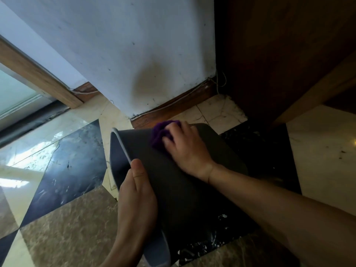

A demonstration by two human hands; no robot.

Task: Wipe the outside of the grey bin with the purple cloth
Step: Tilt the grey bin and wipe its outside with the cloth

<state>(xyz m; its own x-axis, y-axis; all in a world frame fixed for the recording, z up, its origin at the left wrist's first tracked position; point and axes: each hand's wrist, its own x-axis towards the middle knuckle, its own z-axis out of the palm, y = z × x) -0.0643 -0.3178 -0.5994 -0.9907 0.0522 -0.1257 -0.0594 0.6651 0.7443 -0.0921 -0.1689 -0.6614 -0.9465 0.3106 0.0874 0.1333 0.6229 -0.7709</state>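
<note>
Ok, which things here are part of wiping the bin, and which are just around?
In the job: grey bin, purple cloth, right hand pressing the cloth, left hand gripping the rim.
Just around: white cable, wooden skirting, dark cabinet.

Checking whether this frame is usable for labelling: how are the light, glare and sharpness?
Head view: daylight glare on the floor tiles at left; dark upper right; wide-angle bending of the wall; slight softness on the right hand pressing the purple cloth to the grey bin.

L grip (137, 191): clamped, thumb up | R grip (185, 145): fingers curled, pressing
</note>
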